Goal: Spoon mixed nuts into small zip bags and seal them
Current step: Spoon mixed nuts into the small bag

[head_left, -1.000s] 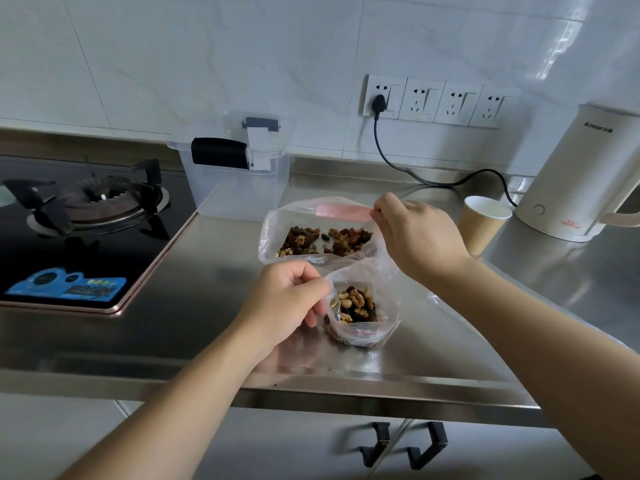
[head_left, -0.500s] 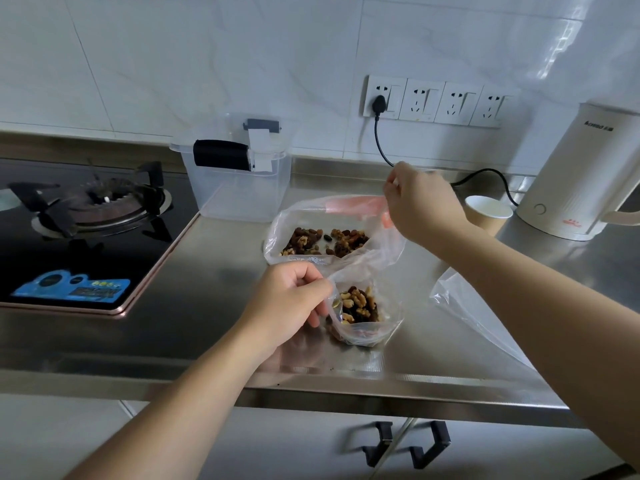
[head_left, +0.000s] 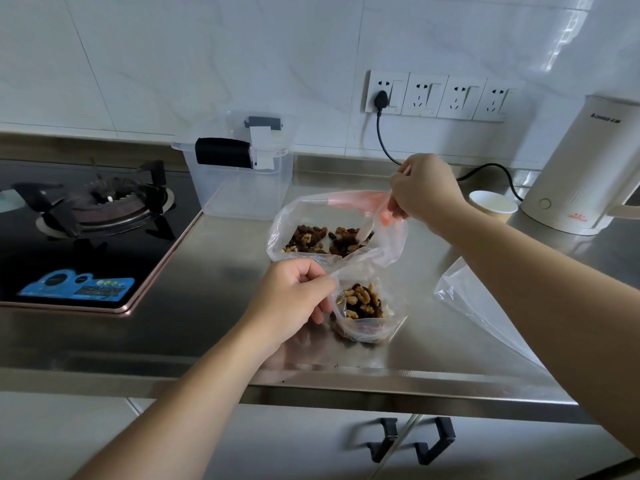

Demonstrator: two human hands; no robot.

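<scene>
A steel desk (head_left: 214, 306) runs along a white tiled wall, with a black glass hob (head_left: 86, 251) set into its left end; a blue sticker (head_left: 78, 288) on the glass carries print too small to read. At the right stands a cream kettle (head_left: 578, 171) with the brand "CHIGO" in grey near its top and small red marks, unreadable, near its base. Its black cord (head_left: 388, 147) is plugged into the first of four sockets (head_left: 434, 95) on the wall. Behind the work area sits a clear tub (head_left: 239, 188) with a black handle and white paper tags, no writing legible. A big bag (head_left: 332, 230) with a pink zip strip lies open on the desk, holding mixed nuts (head_left: 322, 239). Just in front of it, a small bag (head_left: 363, 310) stands on the desk, part filled with nuts. An empty clear bag (head_left: 485, 306) lies to the right, under the right forearm. A paper cup (head_left: 493, 205) stands beside the kettle. The left hand (head_left: 291, 299) is closed on the small bag's rim, pinching it open. The right hand (head_left: 424, 192) is clamped on a clear spoon (head_left: 372, 221), whose bowl dips into the big bag.
</scene>
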